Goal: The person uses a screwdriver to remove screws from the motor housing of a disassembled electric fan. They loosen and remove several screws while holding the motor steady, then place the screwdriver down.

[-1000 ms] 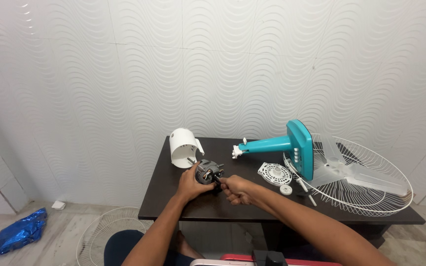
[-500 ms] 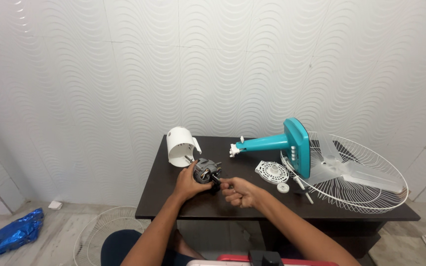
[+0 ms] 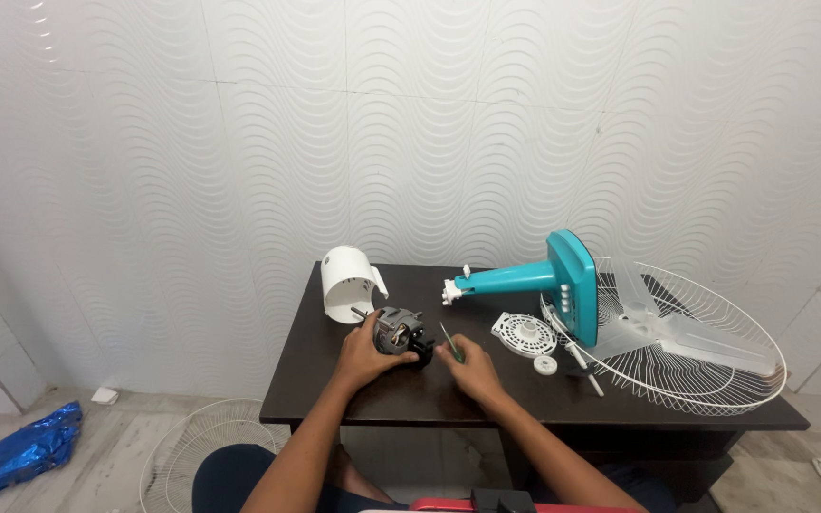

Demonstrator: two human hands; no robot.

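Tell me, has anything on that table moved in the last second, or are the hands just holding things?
Very little changed. The left hand keeps gripping the small motor, and the right hand stays beside it with the green-handled screwdriver; both hands shifted only slightly. The white housing, teal fan stand, wire guard and white disc lie where they were.

Crumpled shiny blue wrapper (image 3: 23,458) on the floor, far left, well apart from the table (image 3: 315,404).

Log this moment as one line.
left hand: grips fan motor | right hand: holds screwdriver at motor | table: white housing, teal stand
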